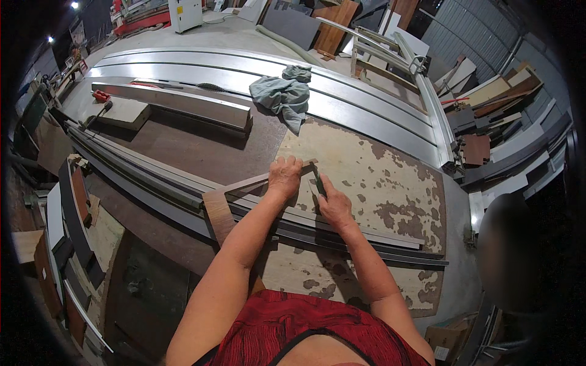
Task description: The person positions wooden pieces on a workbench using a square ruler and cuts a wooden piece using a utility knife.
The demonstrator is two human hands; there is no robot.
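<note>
Well, from where I stand this looks like a job partway through, with a narrow wooden strip (pixel 249 183) getting its far end worked over, perhaps trimmed or smoothed. The strip slants across the long dark rails (pixel 390 249) on the patchy worktop (pixel 403 174), and at its near left end it meets a wider wooden piece (pixel 218 212), so that corner seems already formed, though I can't tell how it is joined. The left hand (pixel 285 177) has its fingers bunched together over the strip near the far end, bearing down on it. The right hand (pixel 336 207) has its fingers clamped around a slim dark tool (pixel 319 183), its tip up at the strip's end; whether it actually touches the wood I can't make out. I'd judge that finishing this end is what remains, but how much has been taken off doesn't show. A crumpled grey-green cloth (pixel 282 96) lies beyond the hands, to the right of a long metal beam (pixel 177 105). As for containers, I notice just a cardboard box (pixel 444 341) low on the right, its contents hidden from here.
</note>
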